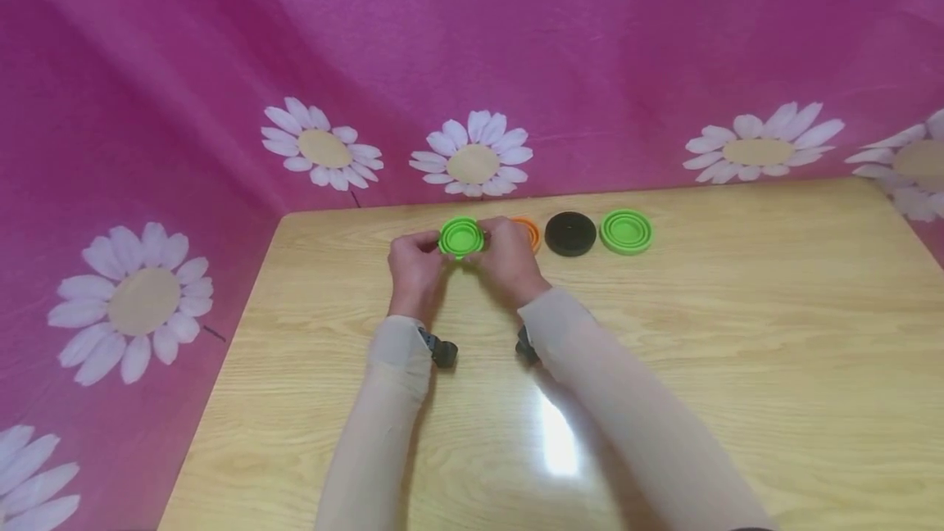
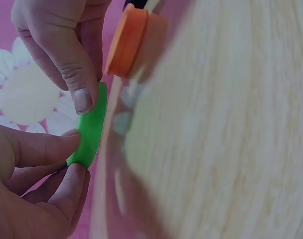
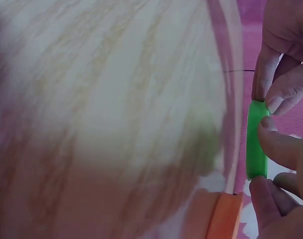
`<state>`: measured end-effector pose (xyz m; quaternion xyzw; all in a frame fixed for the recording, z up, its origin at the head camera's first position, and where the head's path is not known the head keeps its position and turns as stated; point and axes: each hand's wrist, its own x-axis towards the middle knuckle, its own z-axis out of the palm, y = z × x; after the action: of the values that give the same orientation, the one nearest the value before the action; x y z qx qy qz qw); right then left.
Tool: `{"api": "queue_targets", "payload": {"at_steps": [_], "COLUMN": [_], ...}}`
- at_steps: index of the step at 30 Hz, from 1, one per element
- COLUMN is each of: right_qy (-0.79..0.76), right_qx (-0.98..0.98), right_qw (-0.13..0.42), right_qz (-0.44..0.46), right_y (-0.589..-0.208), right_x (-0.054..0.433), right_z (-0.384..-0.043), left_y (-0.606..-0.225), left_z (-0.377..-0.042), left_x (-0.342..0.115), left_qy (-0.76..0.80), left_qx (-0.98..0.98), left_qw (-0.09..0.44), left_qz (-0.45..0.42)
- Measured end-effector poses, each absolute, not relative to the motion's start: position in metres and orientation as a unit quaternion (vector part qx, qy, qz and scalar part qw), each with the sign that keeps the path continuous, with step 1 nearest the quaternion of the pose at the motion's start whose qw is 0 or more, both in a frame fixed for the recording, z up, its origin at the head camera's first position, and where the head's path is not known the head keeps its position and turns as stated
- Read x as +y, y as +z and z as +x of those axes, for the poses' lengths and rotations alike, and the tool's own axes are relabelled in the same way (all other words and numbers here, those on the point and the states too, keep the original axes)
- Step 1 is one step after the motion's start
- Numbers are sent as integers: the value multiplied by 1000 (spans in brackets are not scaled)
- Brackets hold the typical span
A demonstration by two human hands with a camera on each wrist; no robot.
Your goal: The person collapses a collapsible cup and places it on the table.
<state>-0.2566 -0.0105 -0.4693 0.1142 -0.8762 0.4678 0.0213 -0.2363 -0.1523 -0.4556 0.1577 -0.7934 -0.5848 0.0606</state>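
Both hands hold a green collapsible cup (image 1: 461, 238), folded into a flat ringed disc, near the back edge of the table. The left hand (image 1: 415, 270) pinches its left side between thumb and fingers. On the other side the right hand (image 1: 509, 262) pinches the rim. Seen edge-on in the left wrist view, the green cup (image 2: 91, 130) is raised off the tabletop. Just beyond the right hand lies an orange folded cup (image 1: 529, 230), partly hidden by that hand in the head view.
To the right of the orange cup, a black disc (image 1: 570, 233) and another green ringed disc (image 1: 626, 232) lie in a row on the wooden table (image 1: 737, 334). A pink curtain (image 1: 590, 47) with white flowers hangs behind the table and along its left.
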Motion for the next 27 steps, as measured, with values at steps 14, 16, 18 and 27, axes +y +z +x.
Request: {"api": "queue_targets", "payload": {"at_steps": [14,16,18,27], "right_qy": [341,324,312,331], "right_qx": [-931,-938,-942,-929], "right_qw": [9,7,-1,-31], "right_qz": [133,126,120,161], "right_y": [-472,-470,-467,-439], "right_x": [-15,-16,-16,0], "right_z": [-256,-256,-256,-256], "left_y": [-467,-466,-465,-458], "left_z": [-236,-236,-237,-241], "left_x": [-152,-151,-151,-156], "left_qy": [-546,-546,-545,-535], "left_qx": [-821,-822,-824,-837], "left_qw": [42,35,29,24], "left_qz": [161,157,153,115]}}
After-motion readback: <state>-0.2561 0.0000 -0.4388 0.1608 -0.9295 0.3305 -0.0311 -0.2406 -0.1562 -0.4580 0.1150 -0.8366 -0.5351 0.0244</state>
